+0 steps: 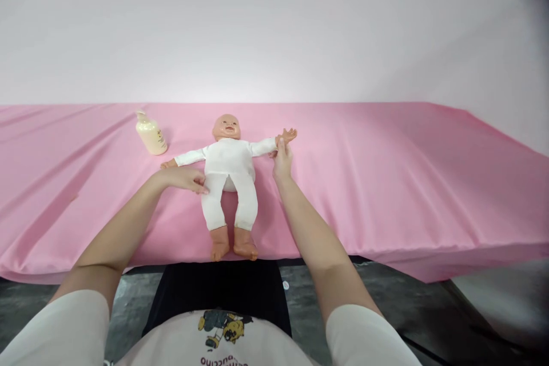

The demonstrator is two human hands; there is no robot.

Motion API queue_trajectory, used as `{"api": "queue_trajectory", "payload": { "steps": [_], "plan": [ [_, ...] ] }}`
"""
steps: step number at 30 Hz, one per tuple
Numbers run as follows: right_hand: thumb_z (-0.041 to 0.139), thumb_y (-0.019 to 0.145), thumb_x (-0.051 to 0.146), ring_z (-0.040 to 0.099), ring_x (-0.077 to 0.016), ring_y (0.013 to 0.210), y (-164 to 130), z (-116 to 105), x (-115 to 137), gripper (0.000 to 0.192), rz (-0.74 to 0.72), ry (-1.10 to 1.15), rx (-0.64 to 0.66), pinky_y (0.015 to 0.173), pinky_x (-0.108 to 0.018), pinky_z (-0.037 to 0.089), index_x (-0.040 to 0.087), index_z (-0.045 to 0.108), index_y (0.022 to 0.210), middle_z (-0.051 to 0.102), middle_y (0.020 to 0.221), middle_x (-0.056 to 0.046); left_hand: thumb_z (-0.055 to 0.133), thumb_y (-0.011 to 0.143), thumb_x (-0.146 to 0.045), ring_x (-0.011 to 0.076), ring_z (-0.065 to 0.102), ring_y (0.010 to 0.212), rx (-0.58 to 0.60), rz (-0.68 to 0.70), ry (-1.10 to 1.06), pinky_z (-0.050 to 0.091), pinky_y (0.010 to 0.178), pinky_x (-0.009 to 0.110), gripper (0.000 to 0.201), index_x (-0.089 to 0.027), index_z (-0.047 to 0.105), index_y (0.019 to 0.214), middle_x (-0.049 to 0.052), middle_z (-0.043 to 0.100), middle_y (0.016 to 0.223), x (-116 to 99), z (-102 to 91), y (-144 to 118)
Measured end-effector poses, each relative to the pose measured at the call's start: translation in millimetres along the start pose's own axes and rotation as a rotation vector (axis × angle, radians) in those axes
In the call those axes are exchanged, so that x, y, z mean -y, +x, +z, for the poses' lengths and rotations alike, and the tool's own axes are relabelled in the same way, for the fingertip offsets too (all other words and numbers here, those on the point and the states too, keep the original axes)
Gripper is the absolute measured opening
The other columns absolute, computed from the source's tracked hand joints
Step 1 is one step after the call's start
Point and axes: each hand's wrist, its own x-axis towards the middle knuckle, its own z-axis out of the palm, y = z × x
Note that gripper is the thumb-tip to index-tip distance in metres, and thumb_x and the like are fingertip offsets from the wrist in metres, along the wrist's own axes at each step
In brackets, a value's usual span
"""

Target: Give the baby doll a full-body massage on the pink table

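Note:
A baby doll (230, 157) with a cloth body in white lies on its back, head away from me and bare feet towards me. Its arms stretch out to both sides. My right hand (282, 159) is closed round the doll's wrist on the right, thumb on top. Beside the doll's hip on the left, my left hand (187, 179) has its fingers curled in against the white cloth, seeming to pinch it. A cream pump bottle (151, 136) stands to the left of the doll's head, apart from both hands.
A pink cloth (386, 183) with folds covers the table and hangs over its front edge, close to the doll's feet. Behind the table rises a plain white partition (274, 40). Dark floor (309, 303) shows below the front edge.

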Motion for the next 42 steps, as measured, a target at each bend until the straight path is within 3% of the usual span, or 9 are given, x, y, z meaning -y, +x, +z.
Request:
{"api": "queue_trajectory", "payload": {
  "steps": [4, 9, 15, 19, 22, 25, 31, 38, 42],
  "plan": [
    [0.069, 0.079, 0.060, 0.063, -0.0155, 0.071, -12.2, 6.0, 14.8, 0.061, -0.072, 0.044, 0.054, 0.062, -0.030, 0.052, 0.025, 0.061, 0.128, 0.073, 0.113, -0.008, 0.068, 0.083, -0.054, 0.0204, 0.061, 0.087, -0.150, -0.055, 0.251, 0.042, 0.083, 0.029, 0.040, -0.017, 0.070, 0.098, 0.005, 0.071, 0.098, -57.6, -29.8, 31.5],
    [0.058, 0.086, 0.060, 0.057, -0.0121, 0.067, -23.8, 11.5, 29.6, 0.064, -0.078, 0.036, 0.148, 0.058, -0.026, 0.046, 0.024, 0.055, 0.139, 0.071, 0.118, -0.009, 0.058, 0.090, -0.052, 0.0268, 0.054, 0.129, -0.420, 0.353, -0.013, 0.040, 0.107, 0.036, 0.053, -0.017, 0.055, 0.130, 0.015, 0.054, 0.143, -100.9, -21.1, 131.5],
    [0.038, 0.094, 0.071, 0.041, -0.0121, 0.054, -22.9, 10.4, 20.3, 0.064, -0.053, -0.102, 0.173, 0.050, -0.028, 0.037, 0.016, 0.070, 0.104, 0.059, 0.068, -0.001, 0.063, 0.087, -0.064, 0.0157, 0.063, 0.068, -0.330, 0.517, -0.414, 0.051, 0.071, 0.032, 0.050, -0.018, 0.051, 0.100, 0.001, 0.062, 0.078, -76.2, 27.0, 216.7],
    [0.031, 0.095, 0.074, 0.051, -0.0150, 0.059, -22.9, 10.7, 4.9, 0.071, -0.010, -0.193, 0.186, 0.056, -0.031, 0.047, 0.016, 0.070, 0.106, 0.060, 0.068, -0.002, 0.056, 0.090, -0.067, 0.0151, 0.060, 0.062, -0.403, 0.545, -0.535, 0.050, 0.064, 0.030, 0.048, -0.019, 0.054, 0.090, 0.000, 0.061, 0.070, -50.2, 35.7, 226.7],
    [0.051, 0.089, 0.072, 0.068, -0.0216, 0.099, -25.3, 12.2, -1.9, 0.068, -0.107, -0.199, 0.276, 0.087, -0.037, 0.059, 0.020, 0.060, 0.132, 0.071, 0.117, -0.012, 0.057, 0.089, -0.066, 0.0163, 0.060, 0.069, -0.506, 0.552, -0.545, 0.050, 0.069, 0.031, 0.048, -0.019, 0.060, 0.087, 0.002, 0.063, 0.073, -44.1, 30.7, 226.5],
    [0.063, 0.084, 0.067, 0.058, -0.0264, 0.132, -26.3, 12.0, -3.2, 0.077, -0.145, -0.178, 0.333, 0.110, -0.043, 0.052, 0.021, 0.049, 0.145, 0.058, 0.146, -0.014, 0.064, 0.084, -0.069, 0.0152, 0.058, 0.073, -0.520, 0.554, -0.561, 0.048, 0.071, 0.030, 0.051, -0.018, 0.061, 0.086, 0.001, 0.062, 0.078, -45.0, 27.5, 226.4],
    [0.057, 0.090, 0.067, 0.060, -0.0269, 0.133, -25.1, 9.6, -0.5, 0.062, -0.122, -0.180, 0.322, 0.113, -0.044, 0.053, 0.022, 0.063, 0.133, 0.065, 0.138, -0.011, 0.067, 0.082, -0.070, 0.0116, 0.054, 0.064, -0.360, 0.541, -0.592, 0.047, 0.065, 0.028, 0.052, -0.018, 0.058, 0.082, 0.000, 0.058, 0.072, -47.6, 29.1, 223.6],
    [0.040, 0.092, 0.078, 0.070, -0.0291, 0.115, -20.5, 5.4, -3.0, 0.075, -0.117, -0.232, 0.231, 0.099, -0.043, 0.060, 0.015, 0.073, 0.115, 0.075, 0.113, -0.015, 0.076, 0.074, -0.067, 0.0249, 0.063, 0.111, -0.305, 0.626, -0.534, 0.046, 0.104, 0.041, 0.061, -0.013, 0.067, 0.103, 0.011, 0.071, 0.108, -47.4, 29.0, 226.8],
    [0.033, 0.093, 0.080, 0.074, -0.0279, 0.101, -14.2, 0.4, -7.1, 0.078, -0.063, -0.266, 0.193, 0.079, -0.039, 0.064, 0.015, 0.074, 0.111, 0.076, 0.102, -0.014, 0.082, 0.069, -0.064, 0.0263, 0.063, 0.112, -0.268, 0.635, -0.510, 0.045, 0.108, 0.045, 0.060, -0.014, 0.067, 0.098, 0.011, 0.070, 0.112, -46.6, 30.4, 226.9]
  ]
}}
